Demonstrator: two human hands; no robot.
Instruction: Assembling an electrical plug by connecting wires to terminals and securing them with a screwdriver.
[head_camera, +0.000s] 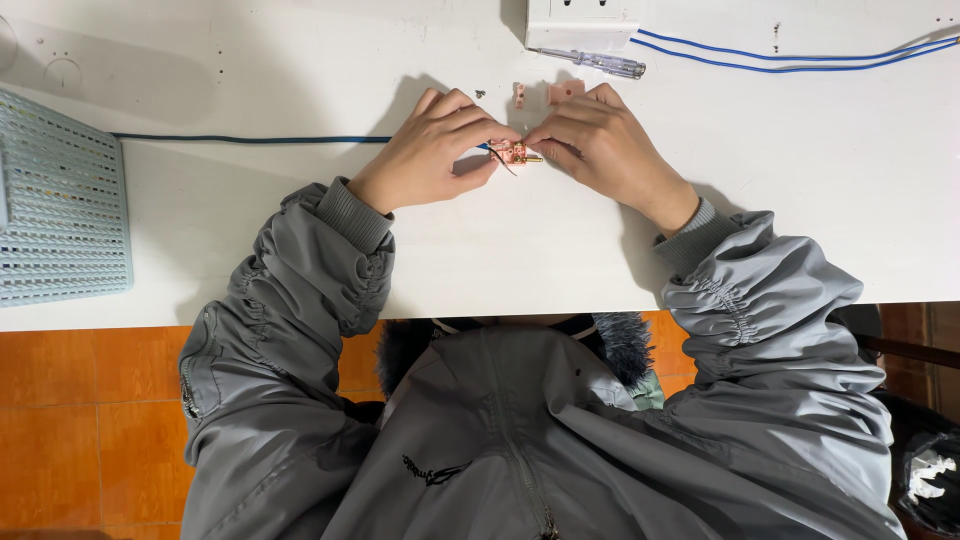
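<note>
A pale blue basket (62, 205) sits at the table's (820, 200) left edge. The left hand (432, 150) and right hand (600, 140) meet at the middle, fingertips pinching a small pink and brass part (520, 153) with a dark wire. Beyond lie pink pieces (560, 92), a screwdriver (595, 62) and blue wires (790, 58).

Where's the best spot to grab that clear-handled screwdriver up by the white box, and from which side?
Grip the screwdriver on its clear handle at the right end, coming from above. It lies flat and nearly level, thin shaft pointing left under the white box, so the thicker handle is the free part.
</note>
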